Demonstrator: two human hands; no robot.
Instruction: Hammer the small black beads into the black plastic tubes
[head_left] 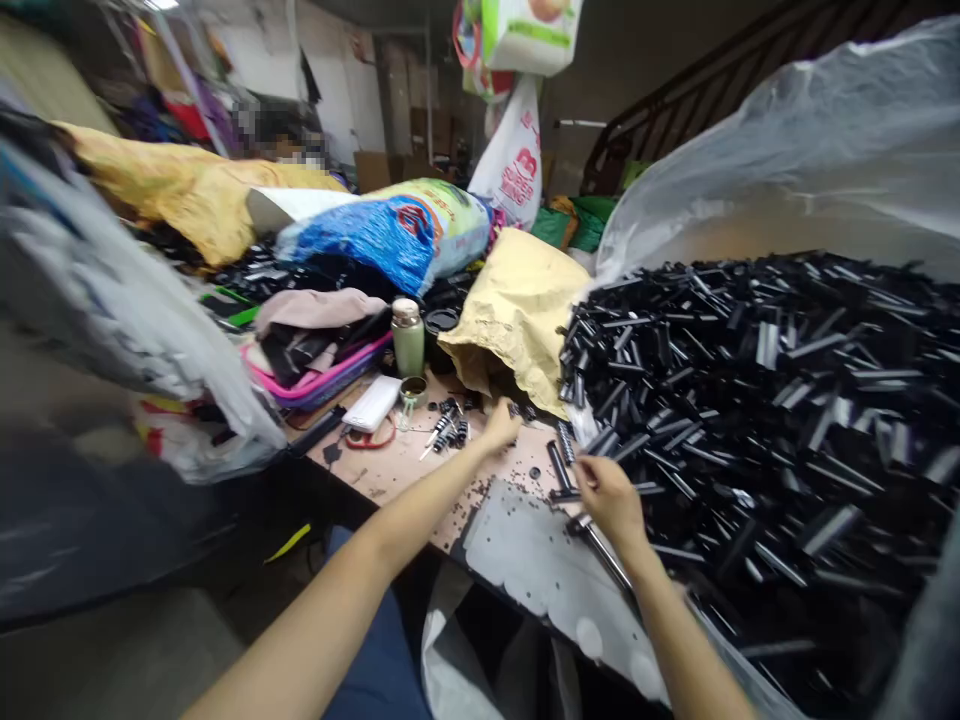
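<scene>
My left hand [499, 425] is out over the surface [397, 465], fingers curled down and pinching a small black part [514, 409] right at the foot of the yellow sack [517, 310]. My right hand [611, 497] sits nearer to me, at the edge of the huge heap of black plastic strips [757, 400], grip pressed together around a thin black strip [566, 493] that pokes out to the left of my fingers. A metal rod [604, 553] runs beneath that wrist, across a grey sheet [540, 560] with holes in it. Just beside my left hand, a little cluster of small black and silver pieces [448, 428] lies loose on the wood. Further left: a white power bank [371, 404], a green flask [408, 337] standing upright with its cap [413, 390] next to it, and a pink tray [322, 375] of dark bits. A blue printed bag [397, 235] lies behind, and clear plastic sheeting [787, 140] rises over the heap.
</scene>
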